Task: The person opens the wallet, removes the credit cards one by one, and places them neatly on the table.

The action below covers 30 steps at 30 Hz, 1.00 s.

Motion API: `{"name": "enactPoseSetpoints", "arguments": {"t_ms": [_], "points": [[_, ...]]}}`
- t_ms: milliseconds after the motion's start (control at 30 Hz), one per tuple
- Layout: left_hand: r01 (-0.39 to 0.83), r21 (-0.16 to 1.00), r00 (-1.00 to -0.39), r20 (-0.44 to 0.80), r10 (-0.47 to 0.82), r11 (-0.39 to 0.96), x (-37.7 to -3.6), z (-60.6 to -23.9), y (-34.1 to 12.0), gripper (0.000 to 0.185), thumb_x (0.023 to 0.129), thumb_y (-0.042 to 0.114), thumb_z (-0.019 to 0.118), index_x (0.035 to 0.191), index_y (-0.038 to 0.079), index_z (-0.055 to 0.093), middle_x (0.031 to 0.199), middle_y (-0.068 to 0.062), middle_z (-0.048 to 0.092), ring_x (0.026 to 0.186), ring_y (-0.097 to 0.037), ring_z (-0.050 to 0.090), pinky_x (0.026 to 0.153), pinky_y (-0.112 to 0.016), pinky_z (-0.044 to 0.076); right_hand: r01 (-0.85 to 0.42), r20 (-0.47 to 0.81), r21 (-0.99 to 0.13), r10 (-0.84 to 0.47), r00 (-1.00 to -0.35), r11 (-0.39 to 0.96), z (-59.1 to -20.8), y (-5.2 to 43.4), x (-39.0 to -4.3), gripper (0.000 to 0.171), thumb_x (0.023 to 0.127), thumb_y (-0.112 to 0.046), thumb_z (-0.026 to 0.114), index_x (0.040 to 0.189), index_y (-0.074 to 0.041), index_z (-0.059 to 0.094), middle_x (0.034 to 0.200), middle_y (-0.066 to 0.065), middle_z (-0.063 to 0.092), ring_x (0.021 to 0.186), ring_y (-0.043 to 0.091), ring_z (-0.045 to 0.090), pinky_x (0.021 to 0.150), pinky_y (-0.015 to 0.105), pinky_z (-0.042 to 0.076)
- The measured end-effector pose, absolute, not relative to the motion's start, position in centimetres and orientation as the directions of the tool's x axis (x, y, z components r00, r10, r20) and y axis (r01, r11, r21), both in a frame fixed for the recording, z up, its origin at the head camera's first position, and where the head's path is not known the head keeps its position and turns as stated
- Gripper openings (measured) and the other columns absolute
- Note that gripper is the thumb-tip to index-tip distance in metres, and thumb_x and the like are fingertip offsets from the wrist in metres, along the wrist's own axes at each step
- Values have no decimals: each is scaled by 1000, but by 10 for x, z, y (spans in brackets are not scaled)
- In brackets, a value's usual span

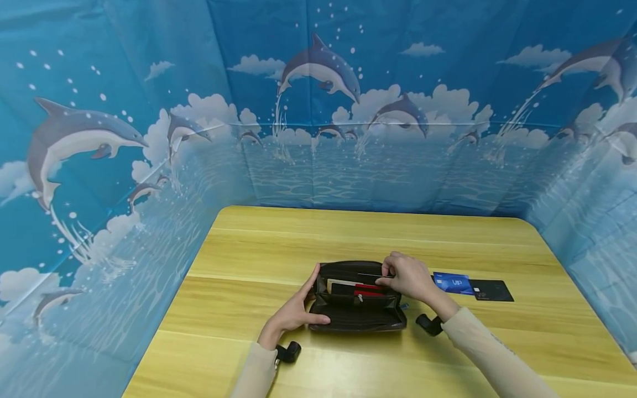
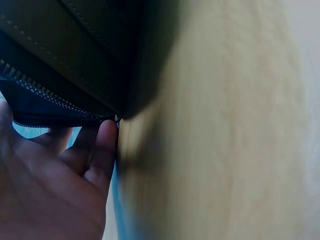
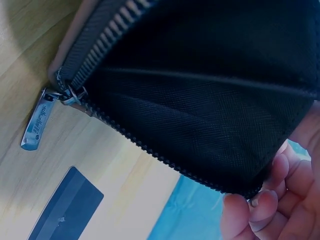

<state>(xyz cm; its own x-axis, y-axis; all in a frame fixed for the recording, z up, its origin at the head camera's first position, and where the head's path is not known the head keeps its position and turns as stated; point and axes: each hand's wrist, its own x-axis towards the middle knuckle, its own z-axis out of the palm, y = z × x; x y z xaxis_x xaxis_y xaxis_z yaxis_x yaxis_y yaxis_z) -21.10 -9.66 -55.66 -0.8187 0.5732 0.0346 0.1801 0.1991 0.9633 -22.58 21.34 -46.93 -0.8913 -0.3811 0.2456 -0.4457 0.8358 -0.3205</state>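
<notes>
Black zip wallet (image 1: 355,309) lies open at lower centre of the head view on the wooden table (image 1: 239,260). Left hand (image 1: 294,312) grips its left end, thumb on the front flap. Right hand (image 1: 409,276) pinches a thin card (image 1: 370,275) at the wallet's top edge. Blue card (image 1: 453,283) and black card (image 1: 492,290) lie right of the wallet, touching each other. Zipper pull (image 3: 37,125) rests on the table at the left of the right wrist view.

Blue card (image 1: 453,283) on the table, pale letters "VP", zipper pull (image 3: 38,126) engraving too blurred to read
</notes>
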Motion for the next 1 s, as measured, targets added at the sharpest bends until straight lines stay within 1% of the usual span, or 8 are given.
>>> {"name": "enactPoseSetpoints", "arguments": {"t_ms": [100, 333, 433, 567, 867, 1000], "points": [[185, 962, -818, 37, 573, 202, -212, -556, -97, 115, 74, 31, 83, 152, 41, -2, 156, 11, -2, 141, -20, 8, 107, -46, 24, -447, 241, -336, -383, -892, 829, -470, 215, -227, 34, 73, -35, 83, 65, -23, 51, 66, -9, 39, 50, 7, 36, 45, 26, 30], [191, 961, -815, 42, 578, 199, -212, -557, -97, 115, 75, 31, 83, 152, 40, -2, 157, 8, -3, 141, -24, 9, 107, -47, 25, -442, 225, -377, -382, -896, 814, -468, 216, -227, 32, 74, -35, 82, 67, -23, 53, 65, -9, 40, 49, 7, 36, 45, 26, 29], [199, 960, -812, 49, 581, 197, -211, -556, -97, 115, 75, 31, 82, 153, 36, -3, 157, 6, -3, 141, -26, 10, 106, -49, 25, -435, 214, -398, -379, -900, 808, -467, 217, -227, 31, 75, -34, 81, 67, -22, 54, 65, -9, 40, 49, 8, 36, 46, 26, 28], [205, 958, -812, 52, 582, 199, -211, -555, -97, 114, 76, 31, 82, 152, 38, -3, 157, 5, -3, 140, -29, 12, 106, -51, 25, -432, 210, -416, -378, -902, 800, -467, 217, -228, 30, 76, -32, 81, 68, -22, 54, 66, -8, 41, 50, 9, 36, 47, 26, 28], [199, 958, -817, 46, 575, 206, -212, -557, -97, 115, 75, 31, 82, 151, 41, -3, 157, 6, -3, 141, -26, 9, 107, -51, 22, -450, 226, -429, -390, -893, 783, -468, 219, -229, 27, 78, -32, 79, 69, -22, 55, 67, -8, 43, 52, 8, 35, 50, 27, 29], [192, 958, -820, 38, 571, 212, -212, -557, -97, 115, 74, 31, 83, 151, 42, -2, 157, 9, -2, 140, -22, 8, 108, -48, 22, -444, 221, -441, -385, -896, 780, -469, 219, -229, 27, 79, -32, 78, 69, -22, 55, 68, -8, 43, 52, 9, 35, 49, 27, 29]]}}
